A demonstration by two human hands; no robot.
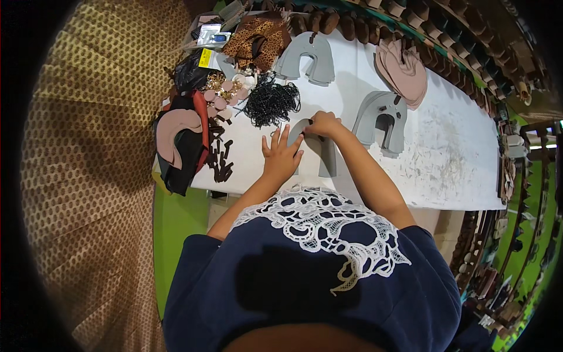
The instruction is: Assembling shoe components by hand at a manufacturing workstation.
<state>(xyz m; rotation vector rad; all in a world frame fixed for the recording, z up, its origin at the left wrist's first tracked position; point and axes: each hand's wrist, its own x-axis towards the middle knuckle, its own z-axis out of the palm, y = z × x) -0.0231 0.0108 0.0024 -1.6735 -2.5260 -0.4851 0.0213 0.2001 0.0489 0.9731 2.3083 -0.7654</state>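
Observation:
A grey horseshoe-shaped piece (328, 159) lies on the white table in front of me, partly covered by my hands. My left hand (280, 155) rests at the piece's left side, fingers spread and stretched out. At the top of its curve, my right hand (324, 125) has its fingers bent together around a small dark bit, too hidden to name. To the right lies a stack of similar grey pieces (366, 120) with dark tabs, and another grey stack (319, 58) lies farther back. A heap of black beaded strands (271, 101) sits just beyond my left hand.
Small dark brown strips (221, 158) and pink discs (220, 104) lie at the left, near a pink curved piece (170, 132) on black material. Pink cut pieces (402, 70) lie at the back right. Leopard-print fabric (258, 41) and shoe rows (358, 28) line the far side.

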